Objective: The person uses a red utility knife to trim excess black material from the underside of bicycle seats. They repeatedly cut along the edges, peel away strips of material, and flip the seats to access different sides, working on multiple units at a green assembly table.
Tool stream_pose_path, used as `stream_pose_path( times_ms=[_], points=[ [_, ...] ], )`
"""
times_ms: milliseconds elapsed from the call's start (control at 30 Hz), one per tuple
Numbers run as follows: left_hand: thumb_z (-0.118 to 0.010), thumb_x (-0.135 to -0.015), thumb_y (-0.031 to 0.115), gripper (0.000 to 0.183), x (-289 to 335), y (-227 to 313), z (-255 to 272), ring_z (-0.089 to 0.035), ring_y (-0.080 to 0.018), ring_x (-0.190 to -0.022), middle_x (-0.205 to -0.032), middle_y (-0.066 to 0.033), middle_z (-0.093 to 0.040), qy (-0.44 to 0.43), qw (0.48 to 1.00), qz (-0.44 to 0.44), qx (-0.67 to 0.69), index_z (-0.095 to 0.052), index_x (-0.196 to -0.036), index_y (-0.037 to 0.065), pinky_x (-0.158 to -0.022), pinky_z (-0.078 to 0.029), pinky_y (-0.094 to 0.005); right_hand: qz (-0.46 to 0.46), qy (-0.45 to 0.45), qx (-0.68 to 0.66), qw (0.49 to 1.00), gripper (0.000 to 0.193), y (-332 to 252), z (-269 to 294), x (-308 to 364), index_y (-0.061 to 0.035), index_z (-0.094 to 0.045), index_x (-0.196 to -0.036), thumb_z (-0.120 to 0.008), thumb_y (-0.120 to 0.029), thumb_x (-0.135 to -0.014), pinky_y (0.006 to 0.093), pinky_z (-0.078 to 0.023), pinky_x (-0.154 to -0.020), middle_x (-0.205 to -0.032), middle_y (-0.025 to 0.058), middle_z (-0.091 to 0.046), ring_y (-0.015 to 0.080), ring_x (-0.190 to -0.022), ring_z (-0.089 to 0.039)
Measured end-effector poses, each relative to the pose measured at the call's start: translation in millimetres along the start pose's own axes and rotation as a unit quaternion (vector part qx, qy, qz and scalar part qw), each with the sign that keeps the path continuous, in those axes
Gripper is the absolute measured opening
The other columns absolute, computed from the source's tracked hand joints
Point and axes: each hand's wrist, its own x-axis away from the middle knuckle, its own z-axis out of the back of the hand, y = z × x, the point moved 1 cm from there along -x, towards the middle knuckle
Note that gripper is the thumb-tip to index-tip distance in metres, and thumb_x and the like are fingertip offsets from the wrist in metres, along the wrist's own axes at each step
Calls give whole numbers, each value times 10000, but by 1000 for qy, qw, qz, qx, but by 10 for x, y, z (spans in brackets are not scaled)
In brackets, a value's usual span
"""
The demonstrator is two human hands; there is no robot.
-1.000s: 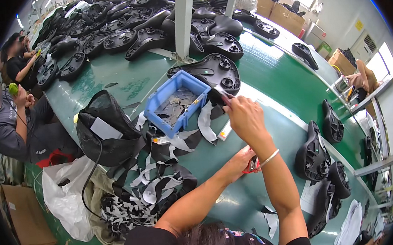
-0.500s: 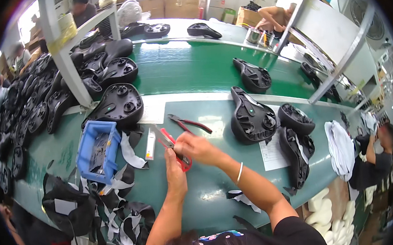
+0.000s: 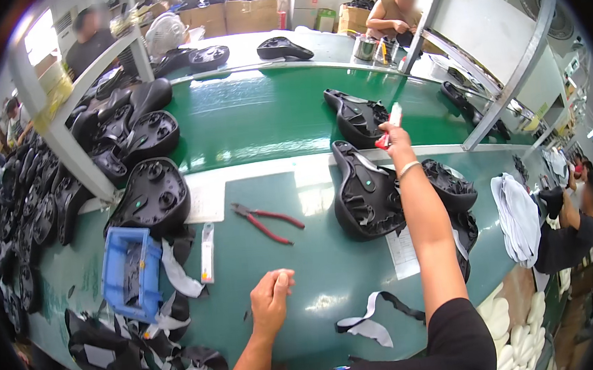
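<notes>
My right hand (image 3: 398, 143) is stretched far forward and to the right, closed around red-handled scissors (image 3: 382, 142). It hovers over the edge of the green belt, beside a black bicycle saddle (image 3: 355, 119) lying underside up. Just below it, another upturned saddle (image 3: 364, 194) rests on the table. My left hand (image 3: 271, 300) is above the near middle of the table, its fingers curled in and thumb against them, with nothing showing in it. Red-handled cutting pliers (image 3: 268, 223) lie open beyond it. To their left is a white-and-orange box cutter (image 3: 207, 253).
A blue bin (image 3: 155, 270) with scraps stands at left, near a large upturned saddle (image 3: 151, 195). Cut fabric strips (image 3: 178, 365) pile up at lower left; another strip (image 3: 371, 324) lies at near right. Folded white cloth (image 3: 515, 218) sits at the right edge. Co-workers work around.
My hands were together at the scissors; now they are apart. The right hand has carried the scissors forward and right, while the left stays low with curled fingers. The view has shifted slightly.
</notes>
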Motion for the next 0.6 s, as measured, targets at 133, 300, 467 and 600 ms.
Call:
stream_pose_path(
  times_ms=[133, 300, 467, 600],
  points=[
    [-491, -987, 239, 305, -19, -40, 53, -538, -83, -606, -745, -45, -609, 11, 999, 1, -49, -653, -923, -11, -553, -436, -210, 14, 95, 271, 958, 347, 400, -403, -133, -12, -626, -948, -756, -90, -636, 392, -507, -638, -880, 88, -632, 223, -720, -590],
    [-493, -986, 232, 297, -54, -37, 8, -540, -83, -600, -738, -44, -604, 5, 999, 10, -40, -653, -919, -9, -542, -437, -207, 24, -52, -49, 997, 224, 194, -462, 239, -59, -574, -923, -691, -138, -750, 373, -535, -489, -779, 47, -606, 203, -677, -620],
    [-546, -960, 304, 317, -35, -16, 163, -559, -94, -626, -765, -42, -614, 32, 999, 20, 2, -646, -969, 3, -549, -446, -218, -25, -226, -112, 967, 243, -348, -475, 1909, -75, -515, -973, -672, -138, -799, 338, -529, -484, -751, 47, -566, 181, -546, -584],
    [-574, -916, 459, 589, -80, -115, 101, -588, -145, -863, -1047, -107, -594, -62, 983, -25, 169, -469, -1295, 20, -714, -478, -263, -63, -272, -33, 960, 261, -313, 282, 3290, -93, -497, -1004, -668, -123, -809, 298, -538, -565, -789, -3, -506, 129, -673, -583]
  ],
)
